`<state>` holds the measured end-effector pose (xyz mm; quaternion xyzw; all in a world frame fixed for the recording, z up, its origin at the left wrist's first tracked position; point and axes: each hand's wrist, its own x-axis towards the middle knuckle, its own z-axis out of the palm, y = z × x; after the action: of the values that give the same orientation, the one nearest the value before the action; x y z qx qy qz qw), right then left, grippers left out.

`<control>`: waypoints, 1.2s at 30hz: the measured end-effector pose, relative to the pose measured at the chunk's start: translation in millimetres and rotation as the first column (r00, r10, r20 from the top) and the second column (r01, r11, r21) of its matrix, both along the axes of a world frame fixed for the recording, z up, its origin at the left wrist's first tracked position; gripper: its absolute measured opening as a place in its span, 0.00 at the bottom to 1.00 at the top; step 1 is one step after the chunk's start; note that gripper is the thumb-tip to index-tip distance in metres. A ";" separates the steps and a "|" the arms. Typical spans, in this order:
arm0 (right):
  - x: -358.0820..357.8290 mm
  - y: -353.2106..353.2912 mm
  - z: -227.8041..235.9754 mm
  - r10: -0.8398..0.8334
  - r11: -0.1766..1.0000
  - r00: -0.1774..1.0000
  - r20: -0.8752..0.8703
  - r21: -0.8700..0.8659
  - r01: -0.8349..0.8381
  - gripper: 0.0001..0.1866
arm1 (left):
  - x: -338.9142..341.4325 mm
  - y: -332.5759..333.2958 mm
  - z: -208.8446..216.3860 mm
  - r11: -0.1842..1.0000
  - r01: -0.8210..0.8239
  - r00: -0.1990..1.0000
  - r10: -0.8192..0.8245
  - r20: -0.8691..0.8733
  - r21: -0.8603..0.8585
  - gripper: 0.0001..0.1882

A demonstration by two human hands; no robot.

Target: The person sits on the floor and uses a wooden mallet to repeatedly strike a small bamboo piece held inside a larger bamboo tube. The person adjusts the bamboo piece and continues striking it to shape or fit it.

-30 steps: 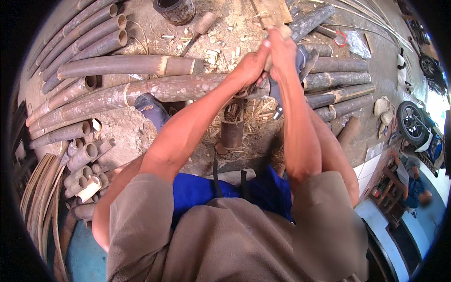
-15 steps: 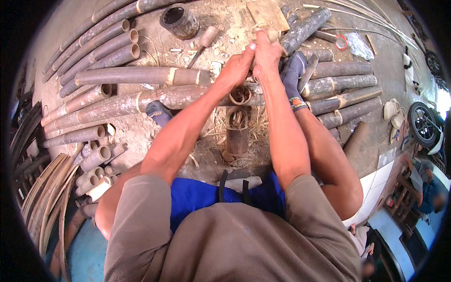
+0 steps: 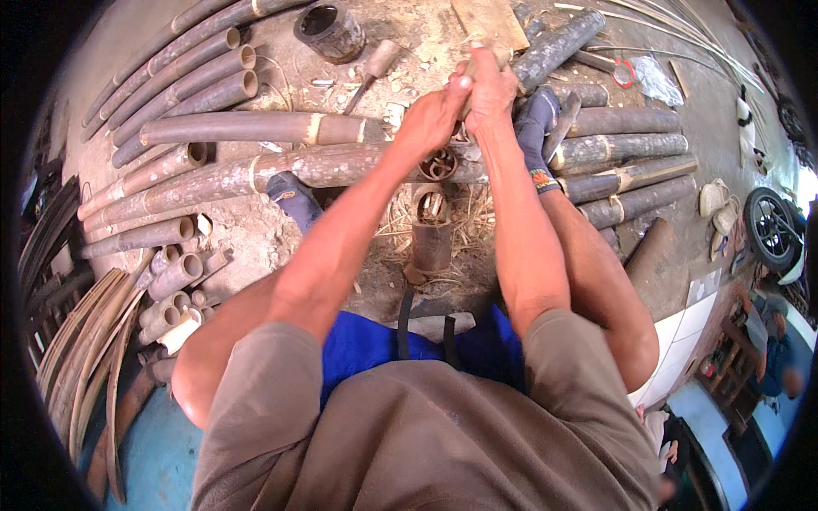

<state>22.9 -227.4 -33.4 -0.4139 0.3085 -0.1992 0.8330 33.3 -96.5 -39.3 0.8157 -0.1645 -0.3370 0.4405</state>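
Note:
Side by side above the far part of the bamboo work, both my hands are closed. My left hand (image 3: pixel 436 111) wraps round what looks like the pale wooden handle of a tool, mostly hidden by the fingers. Pressed against it, my right hand (image 3: pixel 492 89) grips the same handle near its top. The tool's working end does not show. Beneath my wrists lies a long bamboo pole (image 3: pixel 341 165) with a round opening (image 3: pixel 438 164) in it, curled shavings inside. A short bamboo piece (image 3: pixel 432 245) with a cut mouth stands on the near side of the pole.
A wood-handled chisel (image 3: pixel 379 64) and a dark pot (image 3: pixel 331 34) lie beyond the pole. Bamboo lengths (image 3: pixel 626 153) are stacked at right, more bamboo tubes (image 3: pixel 204 106) at left. Split strips (image 3: pixel 85 349) bundle at lower left. My feet (image 3: pixel 294 198) flank the work; a motorcycle wheel (image 3: pixel 774 227) stands far right.
Both hands, still together on the handle, have moved slightly farther away from me. The whole view has shifted a little, and more of the short bamboo piece's mouth shows.

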 end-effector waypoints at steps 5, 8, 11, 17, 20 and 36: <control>11.2 7.4 -0.2 0.219 0.970 0.970 -0.104 0.133 -0.205 0.14 | -5.9 0.1 -2.7 0.993 -0.117 0.993 0.118 -0.019 0.036 0.55; 23.9 31.4 17.0 0.579 0.813 0.802 -0.144 0.030 -0.582 0.18 | -35.6 19.3 -7.5 0.920 -0.391 0.920 0.391 -0.021 -0.018 0.51; 31.9 91.1 3.9 0.860 0.306 0.396 -0.323 -0.295 -0.905 0.20 | -79.7 25.8 -10.3 0.529 -0.807 0.566 0.819 -0.089 -0.264 0.44; 47.0 65.5 2.8 0.729 0.577 0.593 -0.342 -0.160 -0.801 0.16 | -56.2 21.1 -5.6 0.635 -0.729 0.682 0.644 -0.346 -0.256 0.42; 60.1 22.8 -10.0 0.443 0.580 0.660 -0.607 -0.368 -0.727 0.19 | -20.1 -8.3 -30.8 0.717 -0.665 0.708 0.515 -0.483 -0.209 0.41; -95.9 21.8 -0.8 -0.575 0.798 0.791 -0.209 -0.358 0.485 0.17 | -34.9 -15.3 -31.9 0.853 0.442 0.850 -0.497 -0.177 -0.277 0.53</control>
<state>-72.9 -205.6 -34.2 -0.4509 0.5064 -0.4027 0.6149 -1.6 -111.8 -71.2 0.6473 -0.3421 -0.5108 0.4505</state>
